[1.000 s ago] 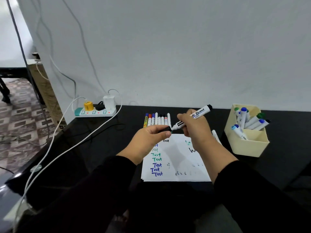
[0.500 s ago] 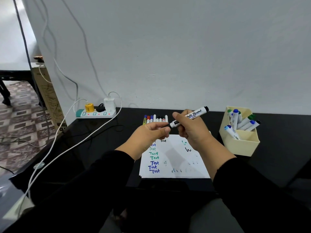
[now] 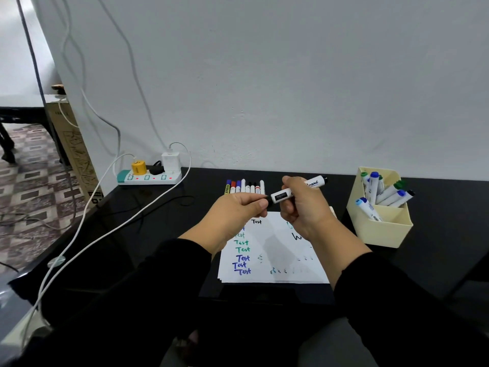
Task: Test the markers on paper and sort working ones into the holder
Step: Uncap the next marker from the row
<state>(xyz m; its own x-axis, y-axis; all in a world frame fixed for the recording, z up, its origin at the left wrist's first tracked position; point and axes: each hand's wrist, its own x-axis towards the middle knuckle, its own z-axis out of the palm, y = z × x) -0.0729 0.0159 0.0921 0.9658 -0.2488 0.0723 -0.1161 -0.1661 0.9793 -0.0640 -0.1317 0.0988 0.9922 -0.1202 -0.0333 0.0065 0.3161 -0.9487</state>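
Right hand (image 3: 304,207) wrapped around the barrel of a white whiteboard marker (image 3: 296,190), held level above the paper (image 3: 275,250); left hand (image 3: 238,210) pinched on the marker's black cap end, thumb and fingers closed on it; cap seated flush against the barrel. Off to the right, standing on the black table (image 3: 158,234), a cream holder (image 3: 381,221) divided into compartments, blue- and green-capped markers leaning in the rear ones; front compartment's contents hidden. Behind the hands, a row of untested markers (image 3: 244,187) lying side by side. On the paper, "Test" written repeatedly in black, green and blue.
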